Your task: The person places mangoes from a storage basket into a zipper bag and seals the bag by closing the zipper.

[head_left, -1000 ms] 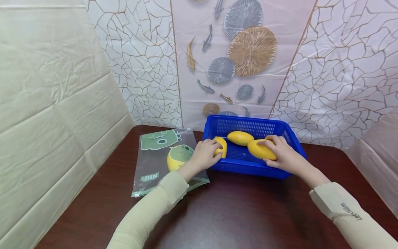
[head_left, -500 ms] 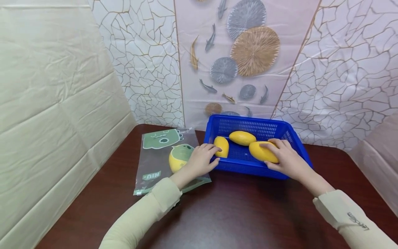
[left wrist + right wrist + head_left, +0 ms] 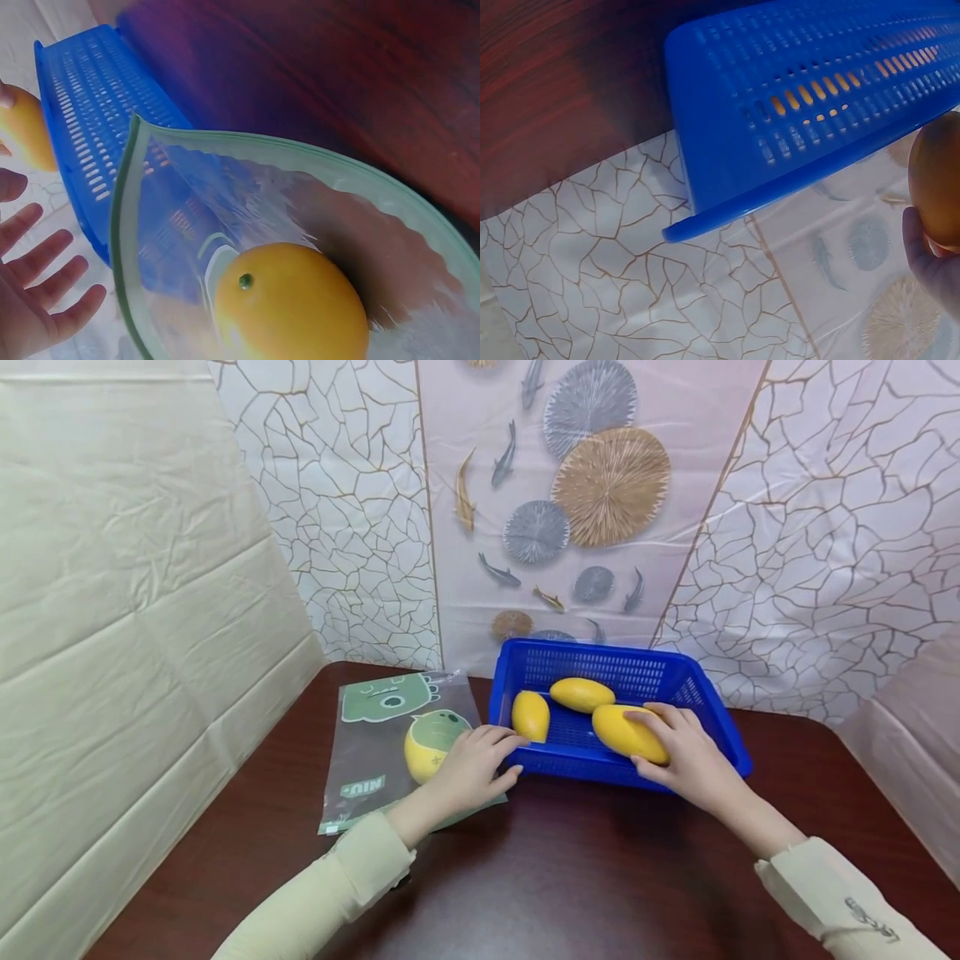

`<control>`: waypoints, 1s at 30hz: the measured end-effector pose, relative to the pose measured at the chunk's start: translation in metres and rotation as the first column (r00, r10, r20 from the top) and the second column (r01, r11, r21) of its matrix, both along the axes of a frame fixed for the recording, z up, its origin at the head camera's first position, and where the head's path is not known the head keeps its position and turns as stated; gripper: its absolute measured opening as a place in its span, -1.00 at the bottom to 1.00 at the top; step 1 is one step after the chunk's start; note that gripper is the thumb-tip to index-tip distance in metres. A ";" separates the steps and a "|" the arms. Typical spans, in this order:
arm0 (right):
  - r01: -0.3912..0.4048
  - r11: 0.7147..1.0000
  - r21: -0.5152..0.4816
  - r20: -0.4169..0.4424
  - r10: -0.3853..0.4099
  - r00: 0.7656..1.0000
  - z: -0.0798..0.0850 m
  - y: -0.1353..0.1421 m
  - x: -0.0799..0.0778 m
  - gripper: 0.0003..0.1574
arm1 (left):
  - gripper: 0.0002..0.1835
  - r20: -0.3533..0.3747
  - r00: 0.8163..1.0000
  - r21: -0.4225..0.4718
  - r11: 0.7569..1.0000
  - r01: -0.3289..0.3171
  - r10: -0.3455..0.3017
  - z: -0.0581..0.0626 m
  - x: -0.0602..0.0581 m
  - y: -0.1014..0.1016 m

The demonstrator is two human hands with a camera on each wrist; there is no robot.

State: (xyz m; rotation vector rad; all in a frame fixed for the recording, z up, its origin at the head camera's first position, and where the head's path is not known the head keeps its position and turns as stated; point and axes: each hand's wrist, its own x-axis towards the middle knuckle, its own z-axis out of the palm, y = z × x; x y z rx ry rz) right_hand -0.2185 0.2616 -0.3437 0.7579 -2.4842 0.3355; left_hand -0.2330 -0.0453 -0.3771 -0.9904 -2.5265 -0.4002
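Held mango [image 3: 628, 732] was right of center in the head frame, over the front right part of the blue basket [image 3: 566, 762]. Right hand [image 3: 696, 762] had it: grip pinching, fingers on the upper right side, thumb at the lower right end. Left wrist view had this mango beyond the basket rim at the left edge; right wrist view had it at the right edge, past the rim too.

Two more in the basket: left mango [image 3: 531, 717] by the left wall, stood lengthwise up the frame, and upper mango [image 3: 582, 695] lying sideways near the back, just beside the held one.

Left hand [image 3: 463, 770] was near frame center, at the basket's front left corner, partly in front of the bag. Its grip was spread, fingers apart in the left wrist view, holding nothing. Couldn't tell if fingertips touched the rim.

Clear bag [image 3: 341, 756] lay left of the basket, green cartoon print [image 3: 386, 697] at its upper left, bagged mango [image 3: 423, 762] inside.

All sat on a dark red-brown worktop [image 3: 555, 877]. Pale sleeves on both arms, dark lettering on the right sleeve [image 3: 840, 893]. Behind, printed cloth [image 3: 360, 518] with fish and discs; beige cloth [image 3: 112, 568] at left.
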 end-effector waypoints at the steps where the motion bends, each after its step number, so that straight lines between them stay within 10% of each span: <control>1: -0.004 1.000 -0.006 0.000 0.004 1.000 0.000 -0.001 0.001 -0.30 | -0.65 -0.003 1.000 0.004 1.000 0.005 -0.005 0.000 0.002 -0.001; 30: -0.058 0.995 -0.076 -0.010 0.058 0.998 0.004 -0.016 0.025 -0.22 | -0.58 -0.148 0.989 0.002 1.000 0.008 -0.008 -0.014 0.022 -0.063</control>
